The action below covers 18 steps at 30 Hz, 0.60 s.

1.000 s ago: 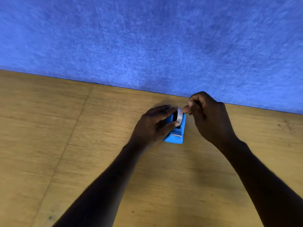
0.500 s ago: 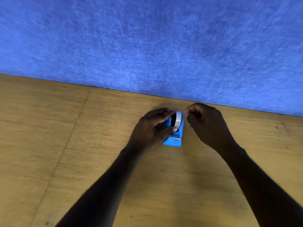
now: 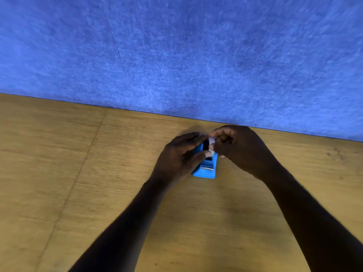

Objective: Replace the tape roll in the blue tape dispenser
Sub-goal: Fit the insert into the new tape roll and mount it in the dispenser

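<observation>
Hands meet over the blue tape dispenser [image 3: 206,169], which sits on the wooden counter [image 3: 98,173] near its far edge, close to the blue felt wall [image 3: 176,55] behind it. We see its cutter end pointing toward us, with the metal blade [image 3: 207,168] showing near the front lip.

Our left hand [image 3: 182,156] wraps the dispenser's left side, fingers curled over the top and the thumb [image 3: 205,153] pressed against the near part of the tape roll [image 3: 211,142]; this grip is clenched on the dispenser body. Our right hand [image 3: 241,148] comes in from the right with its fingers bent inward, and the fingertips [image 3: 213,133] pinch at the white roll, which stands upright in the dispenser's well with the dark hub beside it. We cannot tell whether the roll is fully seated, since both hands cover most of it.

Both forearms reach in from the lower edge of the view.
</observation>
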{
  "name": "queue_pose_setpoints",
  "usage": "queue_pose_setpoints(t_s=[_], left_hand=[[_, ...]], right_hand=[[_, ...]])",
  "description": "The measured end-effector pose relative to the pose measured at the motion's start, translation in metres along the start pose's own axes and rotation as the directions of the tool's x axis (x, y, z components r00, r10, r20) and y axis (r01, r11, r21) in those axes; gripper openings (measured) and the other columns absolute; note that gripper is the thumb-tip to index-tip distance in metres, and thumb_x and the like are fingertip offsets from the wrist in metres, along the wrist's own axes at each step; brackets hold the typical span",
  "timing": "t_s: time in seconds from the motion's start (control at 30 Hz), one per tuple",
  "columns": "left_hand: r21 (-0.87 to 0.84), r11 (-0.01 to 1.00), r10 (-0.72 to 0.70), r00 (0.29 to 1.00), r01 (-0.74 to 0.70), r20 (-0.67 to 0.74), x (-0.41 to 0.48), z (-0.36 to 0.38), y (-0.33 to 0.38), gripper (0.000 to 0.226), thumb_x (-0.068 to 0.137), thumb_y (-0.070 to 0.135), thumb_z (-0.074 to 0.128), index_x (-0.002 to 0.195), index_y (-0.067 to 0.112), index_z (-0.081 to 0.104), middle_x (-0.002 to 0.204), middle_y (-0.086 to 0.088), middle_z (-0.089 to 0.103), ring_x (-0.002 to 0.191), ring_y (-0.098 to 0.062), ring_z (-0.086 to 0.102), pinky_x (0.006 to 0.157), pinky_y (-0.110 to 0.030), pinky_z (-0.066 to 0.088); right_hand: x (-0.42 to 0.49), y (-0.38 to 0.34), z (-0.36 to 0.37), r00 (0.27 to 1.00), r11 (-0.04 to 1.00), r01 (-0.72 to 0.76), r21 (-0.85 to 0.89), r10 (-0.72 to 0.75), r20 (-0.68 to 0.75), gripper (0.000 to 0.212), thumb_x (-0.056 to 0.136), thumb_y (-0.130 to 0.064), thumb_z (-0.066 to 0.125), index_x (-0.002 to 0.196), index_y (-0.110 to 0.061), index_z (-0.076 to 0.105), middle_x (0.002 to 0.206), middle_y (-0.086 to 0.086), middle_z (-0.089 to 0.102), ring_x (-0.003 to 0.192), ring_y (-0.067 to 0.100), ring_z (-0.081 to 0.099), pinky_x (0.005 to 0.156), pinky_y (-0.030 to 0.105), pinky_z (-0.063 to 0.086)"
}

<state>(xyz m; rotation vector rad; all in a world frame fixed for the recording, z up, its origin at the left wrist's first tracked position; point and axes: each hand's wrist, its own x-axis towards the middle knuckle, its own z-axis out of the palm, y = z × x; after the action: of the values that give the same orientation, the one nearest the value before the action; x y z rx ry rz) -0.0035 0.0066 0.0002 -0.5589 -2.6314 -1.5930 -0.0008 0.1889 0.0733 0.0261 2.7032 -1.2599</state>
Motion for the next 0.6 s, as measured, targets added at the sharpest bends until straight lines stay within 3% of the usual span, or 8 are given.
queue_pose_setpoints(t_s=[0.07, 0.2, 0.3, 0.37, 0.5, 0.6], left_hand=[[0.012, 1.0, 0.012, 1.0, -0.012, 0.008, 0.0002, -0.0003, 0.0008, 0.049, 0.087, 0.043, 0.067, 0.13, 0.021, 0.066, 0.137, 0.003, 0.063, 0.129, -0.007, 0.055, 0.106, -0.028, 0.047], [0.019, 1.0, 0.012, 1.0, -0.012, 0.016, -0.0002, -0.0011, -0.0002, 0.05, 0.086, 0.046, 0.065, 0.131, 0.024, 0.066, 0.136, 0.007, 0.063, 0.128, -0.004, 0.054, 0.106, -0.027, 0.047], [0.028, 1.0, 0.006, 1.0, -0.007, 0.022, -0.0002, -0.0009, -0.0016, 0.051, 0.086, 0.047, 0.065, 0.132, 0.024, 0.065, 0.137, 0.007, 0.062, 0.13, -0.004, 0.053, 0.107, -0.03, 0.047], [0.028, 1.0, 0.003, 1.0, -0.004, 0.024, -0.0003, -0.0004, -0.0025, 0.052, 0.086, 0.047, 0.066, 0.133, 0.024, 0.064, 0.138, 0.008, 0.062, 0.13, -0.004, 0.053, 0.107, -0.031, 0.047], [0.027, 1.0, 0.003, 1.0, -0.004, 0.014, -0.0009, 0.0009, -0.0043, 0.053, 0.086, 0.048, 0.067, 0.134, 0.026, 0.063, 0.138, 0.009, 0.062, 0.13, -0.002, 0.052, 0.107, -0.03, 0.047], [0.011, 1.0, 0.001, 1.0, -0.001, 0.016, -0.0016, 0.0018, -0.0058, 0.053, 0.086, 0.047, 0.068, 0.135, 0.027, 0.062, 0.138, 0.009, 0.062, 0.13, -0.003, 0.053, 0.107, -0.033, 0.048]], right_hand=[[0.0, -0.001, -0.0007, 0.999, 1.0, 0.017, 0.011, -0.016, -0.04, 0.01, 0.086, -0.019, 0.07, 0.095, -0.022, 0.074, 0.079, -0.014, 0.072, 0.074, 0.002, 0.068, 0.071, 0.023, 0.055], [0.0003, -0.0014, -0.0026, 0.987, 0.99, 0.1, -0.095, -0.11, -0.114, 0.009, 0.087, -0.015, 0.07, 0.087, -0.02, 0.077, 0.066, -0.025, 0.063, 0.069, -0.005, 0.066, 0.065, 0.014, 0.05], [0.0017, -0.0024, -0.0017, 0.976, 0.966, 0.172, -0.192, -0.194, -0.101, 0.01, 0.087, -0.012, 0.068, 0.087, -0.017, 0.076, 0.07, -0.019, 0.066, 0.069, -0.005, 0.063, 0.064, 0.007, 0.045], [0.0032, -0.0033, -0.0014, 0.968, 0.941, 0.212, -0.263, -0.239, -0.075, 0.011, 0.088, -0.011, 0.065, 0.086, -0.016, 0.074, 0.075, -0.01, 0.069, 0.068, 0.003, 0.062, 0.063, 0.011, 0.043], [0.0046, -0.0013, 0.0011, 0.949, 0.877, 0.282, -0.389, -0.315, -0.022, 0.01, 0.091, -0.011, 0.057, 0.088, -0.011, 0.067, 0.085, 0.001, 0.065, 0.077, 0.015, 0.058, 0.066, 0.031, 0.045], [0.0027, 0.0026, 0.0035, 0.938, 0.86, 0.312, -0.404, -0.346, -0.01, 0.009, 0.092, -0.01, 0.054, 0.089, -0.01, 0.062, 0.086, -0.002, 0.055, 0.077, 0.014, 0.053, 0.065, 0.028, 0.039]])
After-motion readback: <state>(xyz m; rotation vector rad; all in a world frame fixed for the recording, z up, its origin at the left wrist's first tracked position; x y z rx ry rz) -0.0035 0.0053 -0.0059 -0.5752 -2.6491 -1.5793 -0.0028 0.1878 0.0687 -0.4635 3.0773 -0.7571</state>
